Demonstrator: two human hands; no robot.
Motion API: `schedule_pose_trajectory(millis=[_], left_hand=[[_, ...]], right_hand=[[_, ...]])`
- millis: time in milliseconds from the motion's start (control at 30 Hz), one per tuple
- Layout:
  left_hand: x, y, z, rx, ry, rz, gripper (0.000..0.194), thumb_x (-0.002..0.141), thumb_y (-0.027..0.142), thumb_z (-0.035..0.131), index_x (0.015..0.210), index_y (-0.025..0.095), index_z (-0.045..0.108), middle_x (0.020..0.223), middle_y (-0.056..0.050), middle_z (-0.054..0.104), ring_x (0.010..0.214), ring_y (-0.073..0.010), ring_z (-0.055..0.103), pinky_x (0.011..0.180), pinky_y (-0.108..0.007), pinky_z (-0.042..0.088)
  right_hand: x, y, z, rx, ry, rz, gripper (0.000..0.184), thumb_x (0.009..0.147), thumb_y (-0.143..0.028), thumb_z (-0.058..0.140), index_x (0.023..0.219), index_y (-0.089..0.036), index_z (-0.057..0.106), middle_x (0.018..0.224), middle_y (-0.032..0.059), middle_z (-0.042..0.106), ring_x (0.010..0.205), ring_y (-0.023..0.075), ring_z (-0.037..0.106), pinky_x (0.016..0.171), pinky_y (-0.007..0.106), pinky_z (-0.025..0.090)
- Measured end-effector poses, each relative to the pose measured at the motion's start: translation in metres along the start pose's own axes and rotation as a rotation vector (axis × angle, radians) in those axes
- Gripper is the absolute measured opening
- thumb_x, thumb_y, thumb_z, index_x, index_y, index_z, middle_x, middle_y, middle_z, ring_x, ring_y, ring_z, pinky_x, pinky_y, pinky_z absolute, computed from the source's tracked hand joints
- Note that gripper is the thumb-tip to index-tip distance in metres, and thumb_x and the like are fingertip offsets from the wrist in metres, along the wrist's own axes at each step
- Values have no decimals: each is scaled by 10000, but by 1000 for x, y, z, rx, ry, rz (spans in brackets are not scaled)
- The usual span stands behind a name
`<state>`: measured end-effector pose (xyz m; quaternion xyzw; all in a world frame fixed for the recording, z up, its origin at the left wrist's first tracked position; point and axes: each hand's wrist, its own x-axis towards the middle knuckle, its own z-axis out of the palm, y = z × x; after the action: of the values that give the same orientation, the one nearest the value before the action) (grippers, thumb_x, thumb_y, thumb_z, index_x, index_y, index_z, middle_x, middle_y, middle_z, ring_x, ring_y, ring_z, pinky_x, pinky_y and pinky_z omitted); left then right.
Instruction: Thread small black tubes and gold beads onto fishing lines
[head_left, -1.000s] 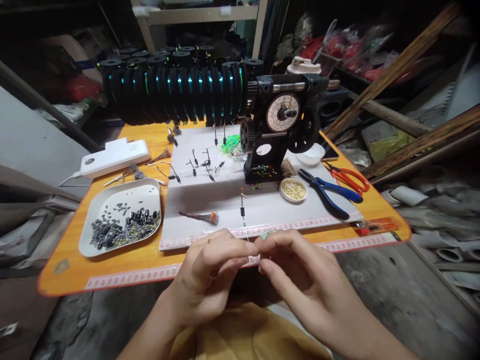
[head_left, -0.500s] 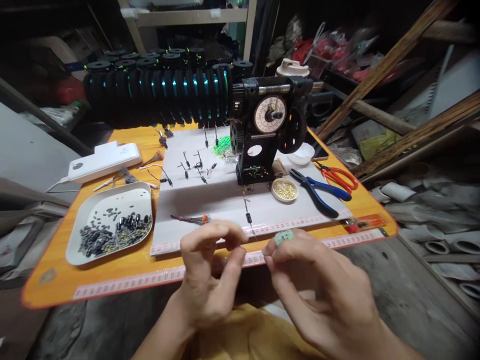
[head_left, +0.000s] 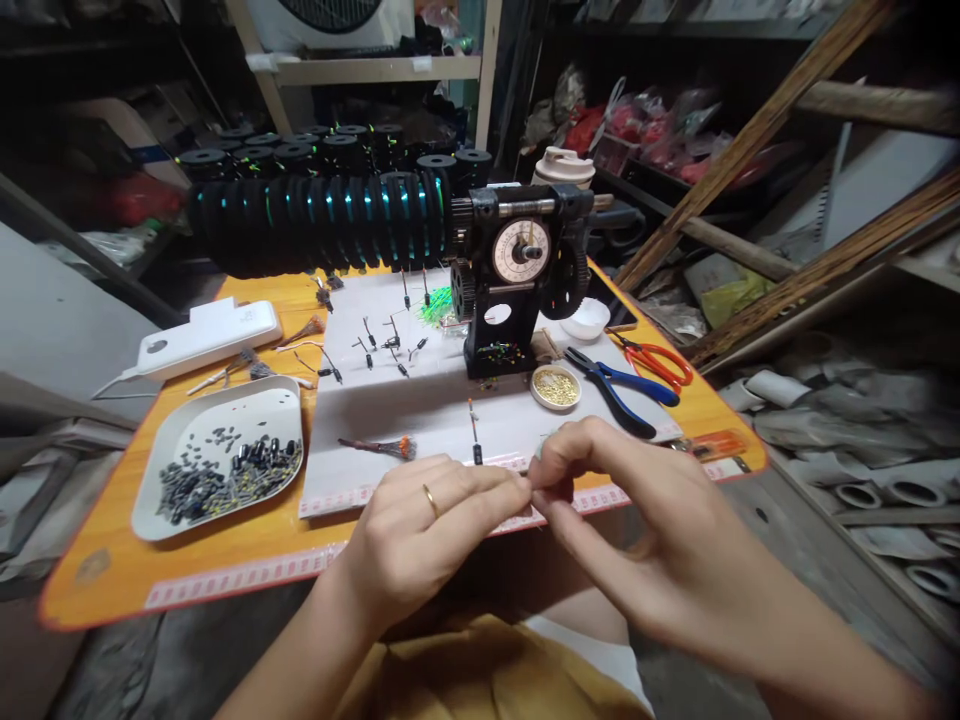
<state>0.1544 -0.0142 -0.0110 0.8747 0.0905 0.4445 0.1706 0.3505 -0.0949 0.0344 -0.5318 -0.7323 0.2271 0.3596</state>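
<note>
My left hand, a gold ring on one finger, lies over the table's front edge. Its fingers are pressed together, with the tips meeting those of the other hand. My right hand pinches thumb against forefinger at that same spot. Whatever sits between the fingertips is too small or hidden to make out. Just beyond them on the white board lies a small black cylinder on a thin stem. A brown bundle with an orange end rests beyond my left hand.
A counter machine with a dial carries a row of black spools. Around it are a white tray of small dark parts, a dish of gold bits, blue-handled pliers, orange-handled scissors and a white power strip.
My hands have come together, fingertips touching; they were apart. My left fingers have straightened from a curl and turned over. The green patch at my right fingers is now mostly hidden.
</note>
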Motion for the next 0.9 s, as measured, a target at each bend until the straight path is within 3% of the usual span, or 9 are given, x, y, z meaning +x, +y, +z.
schedule_pose_trajectory(millis=[100, 200, 233, 300, 400, 500, 667, 733, 900], left_hand=[[-3, 8, -2, -40, 67, -140, 195, 896, 11, 616, 1009, 134, 715, 862, -83, 801, 748, -158, 751, 700, -227, 578], [-8, 18, 1, -184, 202, -383, 185, 884, 19, 647, 929, 187, 709, 787, -24, 769, 685, -128, 717, 650, -197, 567], [-10, 21, 2, -239, 244, -454, 172, 884, 34, 659, 912, 197, 709, 781, -18, 758, 648, -120, 695, 608, -192, 557], [-12, 26, 2, -333, 299, -575, 140, 891, 70, 669, 887, 203, 714, 784, -13, 740, 561, -95, 637, 519, -177, 522], [-14, 29, -1, -401, 325, -678, 141, 907, 94, 656, 855, 212, 711, 750, 15, 709, 503, -66, 585, 483, -153, 495], [-14, 29, -6, -384, 325, -723, 153, 907, 103, 656, 834, 229, 702, 714, 43, 684, 500, -56, 575, 491, -133, 493], [-18, 26, -10, -314, 265, -744, 161, 909, 100, 643, 835, 233, 694, 756, 36, 697, 540, -64, 590, 484, -127, 484], [-19, 25, -10, -255, 240, -718, 167, 905, 86, 642, 830, 228, 686, 754, 32, 704, 596, -77, 618, 545, -142, 497], [-19, 18, -11, -178, 228, -623, 182, 897, 41, 627, 849, 210, 674, 760, 26, 709, 697, -97, 663, 667, -180, 521]], right_hand=[[1, 0, 12, 194, 95, 62, 236, 899, -75, 627, 1010, -270, 552, 916, -16, 641, 847, 115, 659, 777, 204, 571], [2, 2, 34, 534, 297, 74, 259, 894, -78, 664, 1001, -288, 556, 888, -24, 645, 829, 125, 682, 770, 242, 606], [3, 3, 41, 586, 374, 40, 278, 886, -57, 667, 994, -290, 561, 870, -26, 646, 815, 132, 688, 761, 261, 618], [5, 7, 50, 478, 469, -108, 333, 871, 1, 652, 1023, -289, 596, 894, -9, 680, 834, 153, 706, 779, 307, 633], [6, 14, 51, 58, 400, -460, 349, 891, 26, 611, 1160, -194, 641, 1016, 78, 740, 970, 198, 721, 825, 338, 640], [7, 17, 41, -183, 271, -609, 246, 950, -38, 558, 1182, -65, 633, 1020, 156, 743, 1062, 237, 693, 862, 356, 626], [8, 19, 32, -321, 158, -454, 150, 960, -86, 533, 998, -187, 638, 904, 78, 734, 807, 182, 689, 738, 303, 606], [9, 19, 31, -262, 133, -394, 138, 927, -79, 576, 948, -214, 592, 853, 54, 714, 752, 177, 665, 681, 301, 586], [16, 14, 27, -77, 201, -395, 280, 845, 24, 602, 1002, -193, 522, 790, 46, 662, 747, 173, 637, 652, 295, 560]])
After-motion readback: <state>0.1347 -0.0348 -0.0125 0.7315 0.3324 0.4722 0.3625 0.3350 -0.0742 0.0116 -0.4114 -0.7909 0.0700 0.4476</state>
